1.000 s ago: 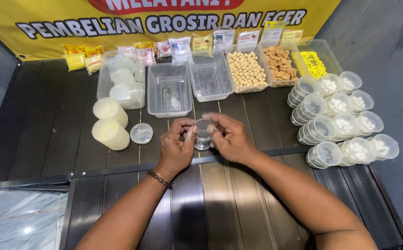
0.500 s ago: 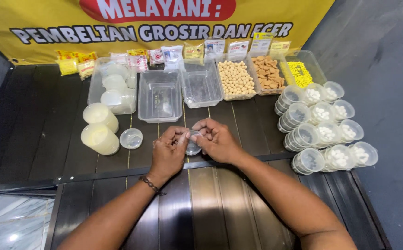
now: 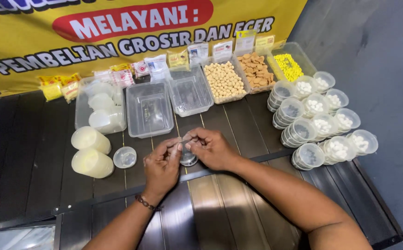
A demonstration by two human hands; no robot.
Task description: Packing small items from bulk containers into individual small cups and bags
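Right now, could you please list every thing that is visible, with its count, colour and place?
small clear plastic cup: one, clear, held between both hands, centre.
loose clear round lid: one, left of the hands.
stacks of pale empty cups lying on their side: two, cream, far left.
clear rectangular plastic trays: six in a row at the back; some hold beige balls, brown pieces, yellow bits.
stacked lidded cups with white contents: many, right side.
small printed packets: several, behind the trays.
yellow banner: one, back.
dark slatted table: one.
left hand: on the cup.
right hand: on the cup.
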